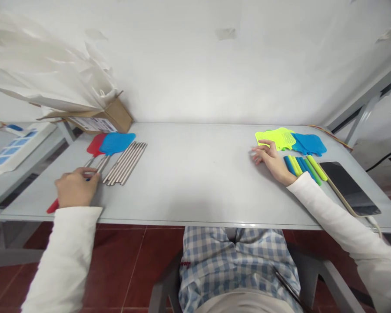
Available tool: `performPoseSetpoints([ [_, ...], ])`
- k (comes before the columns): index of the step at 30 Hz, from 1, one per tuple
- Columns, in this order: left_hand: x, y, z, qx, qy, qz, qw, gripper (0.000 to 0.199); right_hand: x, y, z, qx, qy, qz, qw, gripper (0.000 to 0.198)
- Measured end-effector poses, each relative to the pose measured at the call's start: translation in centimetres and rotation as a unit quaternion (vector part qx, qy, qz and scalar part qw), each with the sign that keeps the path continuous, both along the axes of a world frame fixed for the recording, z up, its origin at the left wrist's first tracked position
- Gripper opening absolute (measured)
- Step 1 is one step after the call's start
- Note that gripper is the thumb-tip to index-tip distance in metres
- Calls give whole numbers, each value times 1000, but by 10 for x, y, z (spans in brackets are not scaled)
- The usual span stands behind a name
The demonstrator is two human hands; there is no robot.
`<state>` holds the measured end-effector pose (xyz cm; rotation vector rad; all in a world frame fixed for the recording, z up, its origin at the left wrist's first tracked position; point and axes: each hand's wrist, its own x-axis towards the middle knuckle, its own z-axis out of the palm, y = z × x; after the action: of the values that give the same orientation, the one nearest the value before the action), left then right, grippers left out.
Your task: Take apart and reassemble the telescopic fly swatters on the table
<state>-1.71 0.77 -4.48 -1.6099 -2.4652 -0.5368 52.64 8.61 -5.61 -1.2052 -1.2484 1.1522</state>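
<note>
At far left, a white power strip (11,150) with blue sockets stands beyond the table (195,187). On the table's left end lies a red fly swatter (96,143): flat head, metal shaft, red handle end showing past the wrist near the front edge. Its long axis runs obliquely, the head pointing toward the wall and somewhat right.

The left hand (76,187) covers the handle area, knuckles up, fingers curled and thumb near the fingertips. Whether they pinch anything cannot be told; a scrap of blue shows by the thumb. A blue fly swatter (117,143), broad head overlapping the red one, lies along a similar slant, its head wallward and its metal shaft running back to the hand.

Just right, bare metal rods (127,163) lie side by side in a neat row, long axes likewise slanting wallward and right.

Well across, the right hand (270,161) has its fingers loosely spread, holding nothing visible, in front of yellow-green swatter heads (276,138); contact cannot be judged. Beside the wrist lie blue, yellow and green handles (304,168), slanting wallward and left. Behind these sit blue swatter heads (311,143); rightmost, a dark-screened phone (350,187) lies flat.
</note>
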Motion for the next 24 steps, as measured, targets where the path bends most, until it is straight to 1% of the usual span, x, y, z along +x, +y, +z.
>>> performPoseSetpoints([
  [1, 1, 0, -3, 6, 20, 3, 1000, 13, 0, 0, 0, 2, -2, 2, 1000, 36],
  [3, 11, 1, -7, 29, 57, 37, 997, 25, 1, 0, -1, 4, -13, 5, 1000, 37],
  [5, 29, 6, -7, 54, 76, 26, 995, 35, 2, 1, -3, 8, -28, 8, 1000, 37],
  [6, 39, 9, -6, 54, 77, 5, 996, 37, 3, 2, -4, 11, -36, 10, 999, 37],
  [8, 59, 16, -5, 23, 69, -45, 996, 36, 3, 3, -7, 18, -49, 15, 999, 35],
  [9, 68, 19, -5, 1, 64, -57, 996, 35, 3, 3, -9, 21, -54, 16, 998, 35],
  [12, 84, 27, -6, -47, 69, -44, 995, 37, 3, 4, -10, 29, -71, 17, 997, 33],
  [14, 88, 30, -6, -58, 79, -35, 995, 35, 5, 4, -4, 50, -107, 23, 993, 29],
  [15, 88, 31, -5, -60, 83, -33, 994, 33, 8, 4, 1, 74, -142, 27, 987, 25],
  [16, 89, 31, -4, -64, 87, -33, 994, 31, 12, 3, 9, 106, -190, 31, 976, 22],
  [17, 90, 32, -3, -67, 90, -33, 993, 29, 18, 2, 18, 140, -247, 34, 958, 19],
  [18, 91, 32, -1, -73, 92, -34, 992, 28, 26, 1, 28, 171, -311, 33, 934, 16],
  [19, 93, 33, 0, -79, 94, -36, 992, 27, 35, -2, 38, 187, -375, 27, 908, 15],
  [20, 96, 33, 2, -85, 96, -37, 991, 26, 46, -4, 47, 185, -436, 12, 881, 16],
  [21, 99, 34, 4, -91, 96, -38, 990, 27, 56, -8, 55, 164, -493, -14, 854, 18],
  [23, 106, 36, 6, -100, 91, -40, 990, 27, 76, -15, 64, 92, -593, -72, 797, 22],
  [24, 109, 37, 7, -101, 84, -41, 990, 27, 83, -18, 65, 51, -630, -87, 770, 24],
])
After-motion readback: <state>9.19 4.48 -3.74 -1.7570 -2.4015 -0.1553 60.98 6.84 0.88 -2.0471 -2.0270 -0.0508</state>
